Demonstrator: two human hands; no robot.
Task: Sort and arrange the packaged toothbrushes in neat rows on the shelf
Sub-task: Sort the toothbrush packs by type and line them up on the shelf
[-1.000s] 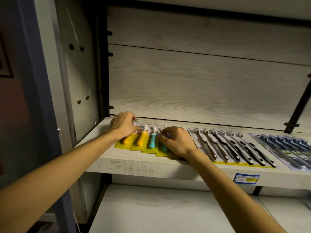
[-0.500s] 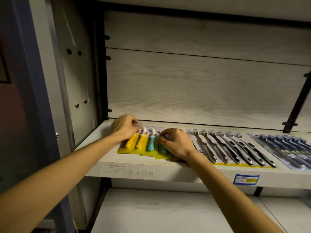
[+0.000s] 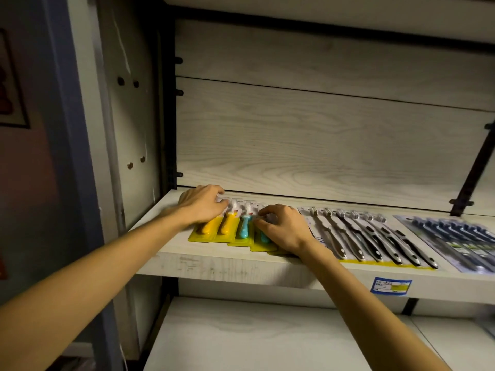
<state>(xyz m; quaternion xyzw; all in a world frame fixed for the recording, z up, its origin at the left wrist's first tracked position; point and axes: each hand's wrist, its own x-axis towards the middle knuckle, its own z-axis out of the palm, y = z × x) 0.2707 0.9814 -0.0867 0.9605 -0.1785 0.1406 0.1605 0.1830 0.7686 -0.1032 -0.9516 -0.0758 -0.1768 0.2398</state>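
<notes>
A blue and yellow price label (image 3: 390,285) was stuck to the front edge of the shelf (image 3: 214,266), its print too small to read. On the white card of the grey-handled pack, letters that looked like "PAI" showed beside the right wrist; no other writing could be made out.

Four yellow-backed toothbrush packs (image 3: 232,234) lay overlapping in a row at the left end of the shelf: two held orange-handled brushes (image 3: 213,224) and two held teal-handled brushes (image 3: 244,228). To their right lay the grey-handled toothbrush pack (image 3: 375,239), with six brushes side by side, and beyond it a dark blue toothbrush pack (image 3: 460,242), cut off by the frame edge, its count unclear.

The left hand (image 3: 203,203) rested palm down on the far end of the orange packs, fingers curled over their tops; whether it pinched them could not be told. The right hand (image 3: 284,227) lay on the rightmost teal pack, its bent fingertips pressing down on the plastic near the brush head.
</notes>
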